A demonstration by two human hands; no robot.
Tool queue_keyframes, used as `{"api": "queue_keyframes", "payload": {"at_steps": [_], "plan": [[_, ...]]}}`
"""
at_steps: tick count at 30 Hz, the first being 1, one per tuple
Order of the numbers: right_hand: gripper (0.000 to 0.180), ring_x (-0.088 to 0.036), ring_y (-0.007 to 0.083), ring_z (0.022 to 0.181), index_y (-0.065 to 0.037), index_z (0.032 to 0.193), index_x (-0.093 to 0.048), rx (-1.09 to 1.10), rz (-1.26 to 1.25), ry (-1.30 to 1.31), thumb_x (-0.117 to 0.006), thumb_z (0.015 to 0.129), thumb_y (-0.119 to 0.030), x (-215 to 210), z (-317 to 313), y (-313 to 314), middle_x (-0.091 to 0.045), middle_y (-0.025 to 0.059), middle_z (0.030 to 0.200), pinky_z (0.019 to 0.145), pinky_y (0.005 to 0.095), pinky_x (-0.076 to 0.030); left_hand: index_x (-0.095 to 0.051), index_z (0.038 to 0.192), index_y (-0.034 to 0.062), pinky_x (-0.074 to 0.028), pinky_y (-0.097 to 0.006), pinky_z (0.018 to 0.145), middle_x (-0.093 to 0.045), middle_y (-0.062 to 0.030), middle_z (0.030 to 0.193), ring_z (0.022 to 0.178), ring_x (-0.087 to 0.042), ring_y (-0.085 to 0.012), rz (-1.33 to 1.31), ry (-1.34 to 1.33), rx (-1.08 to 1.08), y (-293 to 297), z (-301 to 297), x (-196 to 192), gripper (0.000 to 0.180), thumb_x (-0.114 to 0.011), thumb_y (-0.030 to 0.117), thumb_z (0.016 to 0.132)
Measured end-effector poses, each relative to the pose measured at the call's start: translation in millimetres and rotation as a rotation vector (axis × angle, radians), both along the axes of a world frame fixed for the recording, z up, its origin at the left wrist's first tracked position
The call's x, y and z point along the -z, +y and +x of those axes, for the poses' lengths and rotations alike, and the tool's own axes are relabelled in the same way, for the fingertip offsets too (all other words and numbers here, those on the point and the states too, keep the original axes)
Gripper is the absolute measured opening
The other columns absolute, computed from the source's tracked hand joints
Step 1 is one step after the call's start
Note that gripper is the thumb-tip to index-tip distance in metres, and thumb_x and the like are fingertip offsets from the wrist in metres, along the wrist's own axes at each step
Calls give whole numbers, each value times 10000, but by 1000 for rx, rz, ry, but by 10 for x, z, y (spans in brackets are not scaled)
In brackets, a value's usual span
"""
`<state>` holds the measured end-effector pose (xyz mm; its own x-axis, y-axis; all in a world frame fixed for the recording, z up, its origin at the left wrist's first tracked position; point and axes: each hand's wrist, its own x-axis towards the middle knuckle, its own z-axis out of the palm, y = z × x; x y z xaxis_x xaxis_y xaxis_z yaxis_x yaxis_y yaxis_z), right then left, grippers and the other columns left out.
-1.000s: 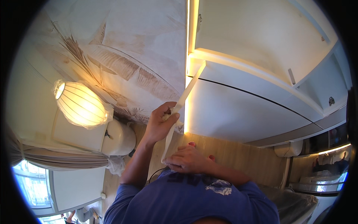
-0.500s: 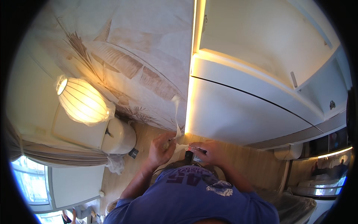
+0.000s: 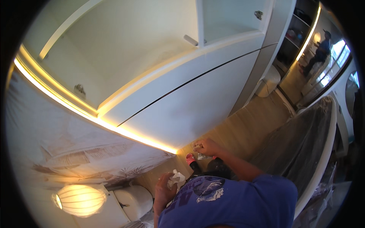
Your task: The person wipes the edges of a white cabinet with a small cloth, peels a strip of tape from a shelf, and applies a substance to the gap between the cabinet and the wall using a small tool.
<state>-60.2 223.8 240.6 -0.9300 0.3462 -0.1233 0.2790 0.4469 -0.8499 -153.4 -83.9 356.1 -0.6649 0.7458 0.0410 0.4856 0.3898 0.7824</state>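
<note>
Left hand (image 3: 164,187) fingers curled round crumpled white paper (image 3: 176,178); right hand (image 3: 205,146) closed on small scrap (image 3: 204,156) near floor (image 3: 243,129) edge by cabinet (image 3: 182,110)

A blue short-sleeved T-shirt (image 3: 243,201) with a white and dark print on the chest is worn, and both forearms are left bare.

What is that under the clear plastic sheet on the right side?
The plastic sheet drapes over a long, white-edged piece of furniture. Only its rim and dark bulk show through; what kind of piece it is and whatever lies on it stay covered.
</note>
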Motion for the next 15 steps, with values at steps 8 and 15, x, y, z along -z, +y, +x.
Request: {"api": "queue_keyframes", "payload": {"at_steps": [8, 15], "plan": [[223, -715, 189, 721, -37, 1035, -775, 189, -151, 17, -765, 930, -233, 533, 311, 66, -762, 84, 817, 702, 347, -549, -695, 987, -18, -504, -423, 987, -710, -158, 1052, 1030, -686, -294, 209, -826, 453, 382, -36, 584, 126, -643, 26, 882], [280, -644, 70, 828, -12, 1219, -691, 363, -1105, 320, -764, 964, -103, 599, -77, 747, -706, -12, 968, 758, 257, -534, -637, 932, 5, -518, -437, 876, -619, -125, 895, 867, -646, -275, 446, -1321, 76, 1000, 45, 874, 143, -560, 121, 900]]}}
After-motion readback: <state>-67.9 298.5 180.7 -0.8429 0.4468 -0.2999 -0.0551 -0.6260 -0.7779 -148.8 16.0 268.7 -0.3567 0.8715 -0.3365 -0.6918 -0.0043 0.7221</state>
